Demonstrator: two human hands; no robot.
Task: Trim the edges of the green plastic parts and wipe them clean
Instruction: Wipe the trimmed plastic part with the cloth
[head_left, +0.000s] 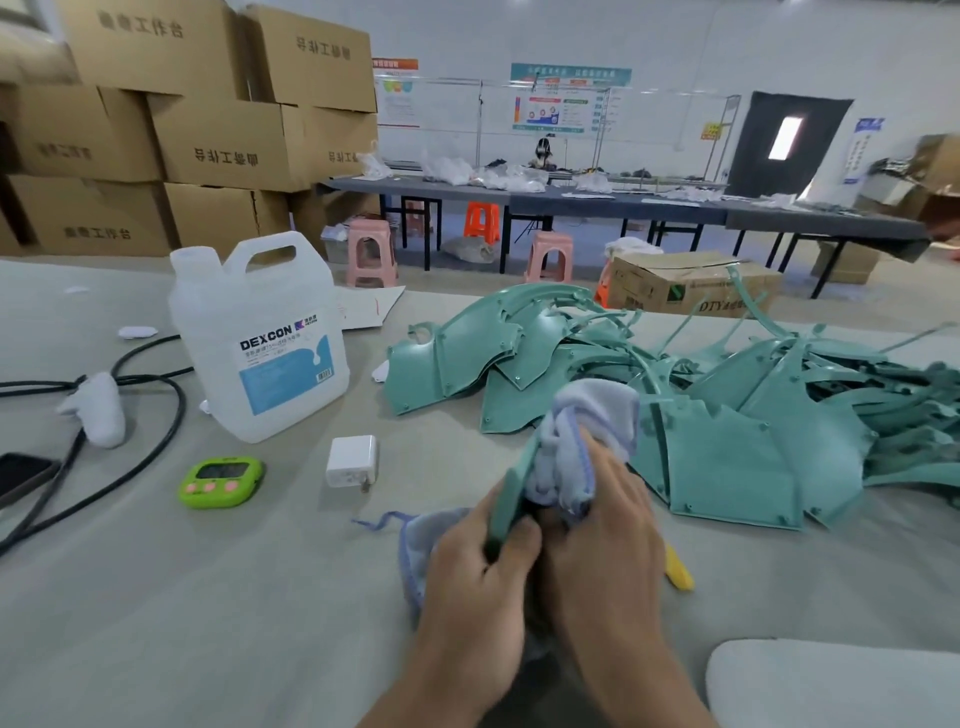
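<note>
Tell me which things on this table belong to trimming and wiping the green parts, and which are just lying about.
For the job:
green part in the left hand
cloth in the right hand
pile of green parts
DEXCON jug, likely cleaner
yellow tool, half hidden

Lying about:
green timer
white charger
black cables
phone

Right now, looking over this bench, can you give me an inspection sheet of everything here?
Surface: pale grey table.
Job's things: one green part in hand; cloth bunched against it; pile of green parts behind; yellow tool partly hidden by the right hand.
Clutter: white jug, green timer, white charger, phone at the left edge.
Hands: left hand grips the green part; right hand holds the cloth on it.
Cables: black cable loops across the left side.
Surroundings: stacked cardboard boxes, pink stools, long dark table.
</note>
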